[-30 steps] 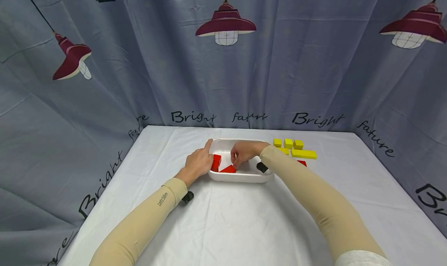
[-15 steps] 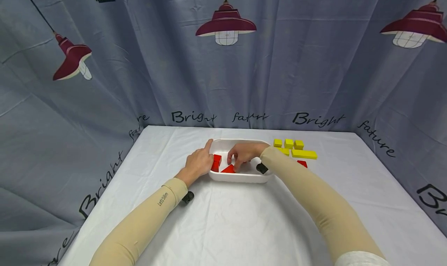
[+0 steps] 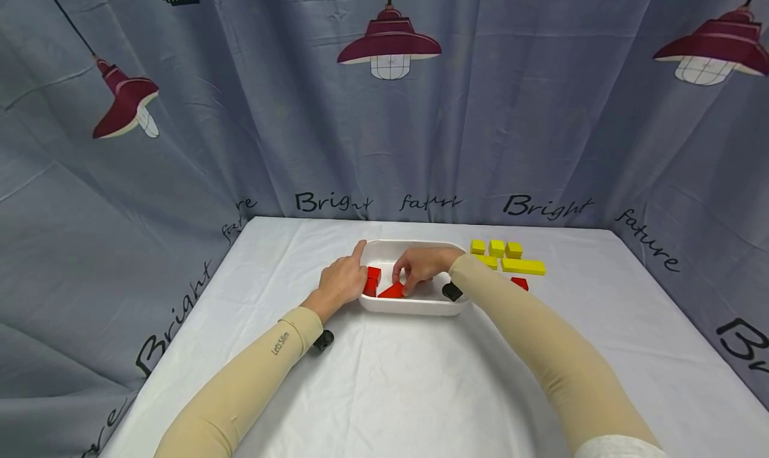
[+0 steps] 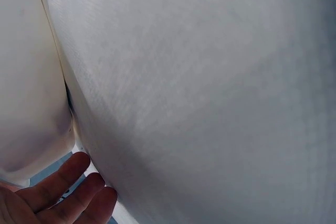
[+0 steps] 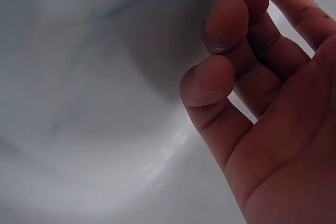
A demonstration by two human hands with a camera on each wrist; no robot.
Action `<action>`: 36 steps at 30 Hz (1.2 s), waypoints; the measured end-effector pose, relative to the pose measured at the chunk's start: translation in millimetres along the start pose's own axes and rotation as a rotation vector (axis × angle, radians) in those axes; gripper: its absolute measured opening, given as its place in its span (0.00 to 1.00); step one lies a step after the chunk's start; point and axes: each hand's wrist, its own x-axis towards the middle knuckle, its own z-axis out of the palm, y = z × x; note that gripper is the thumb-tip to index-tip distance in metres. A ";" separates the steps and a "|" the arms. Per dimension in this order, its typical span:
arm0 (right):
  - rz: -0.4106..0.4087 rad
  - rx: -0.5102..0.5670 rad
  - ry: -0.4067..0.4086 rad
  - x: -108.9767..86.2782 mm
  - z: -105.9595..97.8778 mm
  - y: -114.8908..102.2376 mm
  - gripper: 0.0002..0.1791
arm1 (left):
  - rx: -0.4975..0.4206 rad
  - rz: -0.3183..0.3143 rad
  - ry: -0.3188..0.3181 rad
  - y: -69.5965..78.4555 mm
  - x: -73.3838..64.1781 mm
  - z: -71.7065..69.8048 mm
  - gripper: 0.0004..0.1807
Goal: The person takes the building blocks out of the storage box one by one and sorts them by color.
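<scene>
My left hand (image 3: 341, 281) rests at the left end of a white tray (image 3: 414, 307), its index finger stretched along the rim. In the left wrist view, three fingers (image 4: 71, 190) lie fairly straight beside the tray's outer wall; the thumb is out of sight. Inside the tray, my right hand (image 3: 423, 263) pinches a red triangular block (image 3: 392, 291) between thumb and index finger. Only a sliver of red shows past the fingertips in the right wrist view, where the other fingers (image 5: 210, 82) are loosely bent. Red rectangular blocks (image 3: 372, 281) stand against the tray's left wall.
Right of the tray, several yellow blocks lie on the white cloth: small cubes (image 3: 496, 248) at the back and a long bar (image 3: 523, 266) before them. A red block (image 3: 519, 283) lies nearer, partly behind the right sleeve. A grey printed curtain (image 3: 384, 144) surrounds the table.
My right hand's index finger has spread away from the thumb, reaching over the red triangular block. The block has shifted slightly within the tray. My left hand has stayed in place.
</scene>
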 end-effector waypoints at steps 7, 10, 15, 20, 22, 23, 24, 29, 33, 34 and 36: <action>-0.009 0.032 0.031 -2.3 0.7 9.9 0.11 | -0.003 -0.001 -0.004 -0.1 -1.0 0.0 0.33; -0.014 0.039 0.049 -3.4 0.9 12.7 0.11 | -0.007 -0.005 -0.007 0.0 -0.9 -0.3 0.33; -0.013 0.027 0.072 -4.7 0.5 12.7 0.11 | -0.006 -0.001 -0.004 -1.0 -0.1 -0.3 0.33; 0.009 0.013 0.073 -7.8 -1.0 10.9 0.08 | -0.009 0.000 -0.010 -1.2 -0.4 -0.7 0.33; 0.016 0.012 0.080 -9.7 -2.2 10.8 0.08 | -0.010 -0.001 -0.011 -1.3 -0.4 -0.3 0.33; 0.022 0.018 0.081 -11.2 -3.0 10.6 0.08 | -0.009 -0.001 -0.010 -1.3 -0.5 -0.1 0.33; 0.027 0.020 0.086 -12.7 -3.7 10.8 0.07 | -0.007 -0.002 -0.009 -1.4 -0.4 0.2 0.33; 0.065 0.019 0.104 -21.8 -9.3 12.2 0.07 | -0.002 -0.003 -0.011 -1.0 -0.5 0.5 0.33; 0.065 0.000 0.120 -31.6 -16.5 12.5 0.07 | 0.001 -0.008 -0.011 -0.3 -0.7 -0.7 0.33; 0.061 -0.004 0.124 -34.1 -18.4 12.9 0.07 | 0.001 -0.009 -0.010 -0.2 -0.8 -1.0 0.33; 0.052 -0.013 0.127 -40.0 -22.2 13.0 0.07 | 0.000 -0.010 -0.010 0.0 -1.1 -1.3 0.33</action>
